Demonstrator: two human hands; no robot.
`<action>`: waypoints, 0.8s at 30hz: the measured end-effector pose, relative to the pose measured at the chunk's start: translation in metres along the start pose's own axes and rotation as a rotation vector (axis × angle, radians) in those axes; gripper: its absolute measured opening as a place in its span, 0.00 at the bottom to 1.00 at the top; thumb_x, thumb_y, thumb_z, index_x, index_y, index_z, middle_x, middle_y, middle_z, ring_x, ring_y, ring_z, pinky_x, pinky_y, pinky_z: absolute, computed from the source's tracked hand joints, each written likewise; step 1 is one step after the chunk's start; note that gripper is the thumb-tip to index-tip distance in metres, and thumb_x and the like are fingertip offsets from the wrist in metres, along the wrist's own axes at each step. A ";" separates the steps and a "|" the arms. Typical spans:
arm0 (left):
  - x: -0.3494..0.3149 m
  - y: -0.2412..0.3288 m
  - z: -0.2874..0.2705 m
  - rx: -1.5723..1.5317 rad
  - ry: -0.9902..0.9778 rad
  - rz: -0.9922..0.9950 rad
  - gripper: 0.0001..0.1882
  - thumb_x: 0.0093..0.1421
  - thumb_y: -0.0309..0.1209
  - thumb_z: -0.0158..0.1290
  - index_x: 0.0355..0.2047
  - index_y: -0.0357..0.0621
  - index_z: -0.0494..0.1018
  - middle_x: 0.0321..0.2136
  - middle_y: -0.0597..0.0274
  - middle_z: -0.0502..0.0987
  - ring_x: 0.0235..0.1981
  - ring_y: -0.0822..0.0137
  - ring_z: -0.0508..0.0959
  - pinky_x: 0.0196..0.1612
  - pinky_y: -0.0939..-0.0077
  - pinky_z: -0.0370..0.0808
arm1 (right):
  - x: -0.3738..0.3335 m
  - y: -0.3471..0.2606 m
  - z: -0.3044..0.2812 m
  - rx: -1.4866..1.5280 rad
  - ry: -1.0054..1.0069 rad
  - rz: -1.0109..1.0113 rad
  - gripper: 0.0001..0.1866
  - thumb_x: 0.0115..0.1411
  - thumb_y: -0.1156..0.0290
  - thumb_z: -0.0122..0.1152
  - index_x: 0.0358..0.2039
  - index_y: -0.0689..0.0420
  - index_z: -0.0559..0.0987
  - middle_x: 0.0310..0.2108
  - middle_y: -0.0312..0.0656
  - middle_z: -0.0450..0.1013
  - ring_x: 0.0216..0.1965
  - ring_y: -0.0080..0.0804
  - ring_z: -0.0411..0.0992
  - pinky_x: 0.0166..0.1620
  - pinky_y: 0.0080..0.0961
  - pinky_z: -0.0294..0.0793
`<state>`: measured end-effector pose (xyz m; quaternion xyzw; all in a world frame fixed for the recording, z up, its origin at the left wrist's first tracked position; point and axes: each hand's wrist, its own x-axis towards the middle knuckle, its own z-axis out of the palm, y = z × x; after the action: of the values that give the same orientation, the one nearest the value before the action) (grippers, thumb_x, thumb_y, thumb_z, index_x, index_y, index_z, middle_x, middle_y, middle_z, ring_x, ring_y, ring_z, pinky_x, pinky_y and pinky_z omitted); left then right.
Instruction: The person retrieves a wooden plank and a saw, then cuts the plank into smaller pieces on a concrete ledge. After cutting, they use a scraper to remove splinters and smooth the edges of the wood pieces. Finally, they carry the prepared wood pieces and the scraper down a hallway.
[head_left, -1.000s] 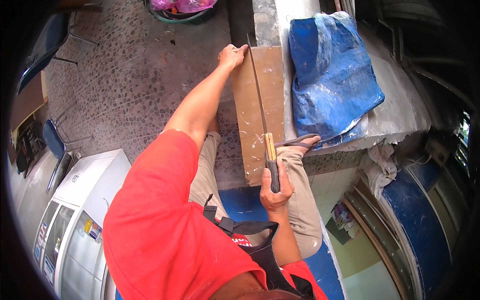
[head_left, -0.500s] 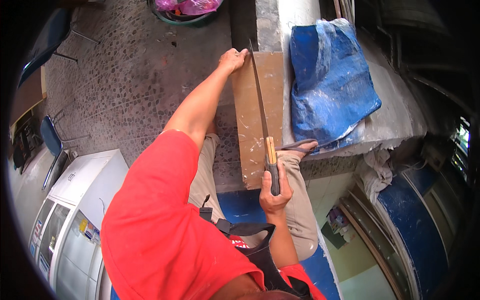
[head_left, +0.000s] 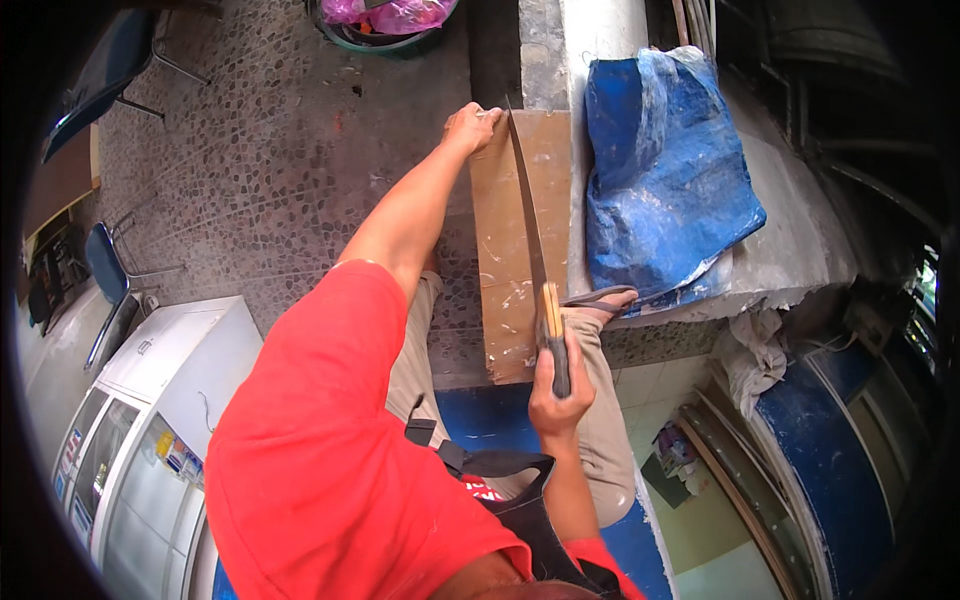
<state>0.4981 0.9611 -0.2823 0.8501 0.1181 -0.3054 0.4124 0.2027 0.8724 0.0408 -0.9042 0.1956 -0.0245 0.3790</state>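
A brown wooden board (head_left: 503, 230), specked with white, lies lengthwise in front of me. My left hand (head_left: 472, 130) grips its far left corner, thumb near the edge. My right hand (head_left: 562, 395) is wrapped round the dark handle of a handsaw (head_left: 528, 200), whose front handle part is light wood. The blade runs away from me over the board, its tip at the far edge beside my left fingers. Whether the teeth sit in a cut I cannot tell.
Right of the board, a blue, white-stained sack (head_left: 665, 170) lies on a concrete ledge (head_left: 790, 230), near my sandalled foot (head_left: 605, 300). A green basin (head_left: 390, 40) with pink plastic stands at the far left. A white cabinet (head_left: 180, 350) and blue chairs (head_left: 105, 260) are on the left.
My right hand has drawn the saw slightly back toward me and to the right. My left hand keeps its hold on the board's corner. The whole view has shifted a little.
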 end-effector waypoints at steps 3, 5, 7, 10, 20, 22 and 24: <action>0.001 0.000 0.004 0.013 -0.011 0.006 0.29 0.61 0.58 0.50 0.46 0.44 0.76 0.48 0.46 0.78 0.53 0.47 0.75 0.55 0.59 0.71 | 0.056 0.030 0.055 0.103 0.056 0.008 0.22 0.61 0.75 0.61 0.54 0.72 0.73 0.41 0.58 0.78 0.38 0.38 0.80 0.41 0.28 0.77; 0.002 -0.002 0.008 -0.001 -0.003 -0.004 0.30 0.61 0.59 0.49 0.45 0.44 0.76 0.47 0.45 0.78 0.53 0.47 0.75 0.55 0.58 0.71 | 0.090 0.036 0.081 0.059 0.074 -0.064 0.22 0.61 0.73 0.61 0.54 0.71 0.73 0.41 0.59 0.78 0.38 0.39 0.80 0.41 0.29 0.77; 0.004 0.004 0.007 0.001 -0.024 0.008 0.30 0.60 0.59 0.50 0.44 0.44 0.77 0.46 0.45 0.79 0.52 0.47 0.76 0.54 0.59 0.71 | 0.098 0.033 0.082 0.010 0.072 -0.091 0.22 0.61 0.72 0.61 0.54 0.70 0.73 0.41 0.59 0.78 0.37 0.39 0.80 0.41 0.29 0.77; 0.003 -0.001 0.009 0.007 -0.039 0.016 0.31 0.60 0.60 0.50 0.44 0.42 0.77 0.46 0.45 0.79 0.51 0.47 0.76 0.54 0.59 0.72 | 0.029 0.025 0.042 0.032 0.063 -0.039 0.22 0.60 0.74 0.61 0.53 0.72 0.73 0.39 0.58 0.79 0.37 0.39 0.81 0.41 0.29 0.78; -0.004 0.002 0.011 0.004 -0.034 0.013 0.29 0.60 0.58 0.51 0.45 0.44 0.76 0.46 0.46 0.79 0.51 0.47 0.77 0.54 0.59 0.72 | 0.055 0.048 0.071 0.033 0.066 -0.018 0.23 0.61 0.73 0.61 0.55 0.70 0.72 0.43 0.55 0.78 0.40 0.37 0.79 0.44 0.27 0.77; -0.003 0.006 0.000 -0.007 -0.057 -0.018 0.29 0.60 0.58 0.52 0.44 0.44 0.77 0.46 0.47 0.79 0.51 0.48 0.76 0.55 0.59 0.71 | 0.052 0.040 0.063 0.061 0.015 0.089 0.22 0.61 0.73 0.61 0.54 0.69 0.73 0.43 0.58 0.78 0.40 0.40 0.81 0.41 0.28 0.78; -0.001 -0.010 0.000 0.011 -0.061 -0.017 0.31 0.60 0.60 0.51 0.43 0.44 0.77 0.45 0.46 0.79 0.51 0.48 0.77 0.53 0.59 0.71 | 0.006 0.031 0.032 0.084 -0.055 0.171 0.22 0.60 0.74 0.61 0.54 0.70 0.73 0.41 0.58 0.78 0.38 0.40 0.81 0.39 0.29 0.78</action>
<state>0.4923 0.9677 -0.2881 0.8415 0.1109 -0.3354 0.4088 0.2044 0.8722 -0.0043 -0.8679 0.2602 0.0244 0.4225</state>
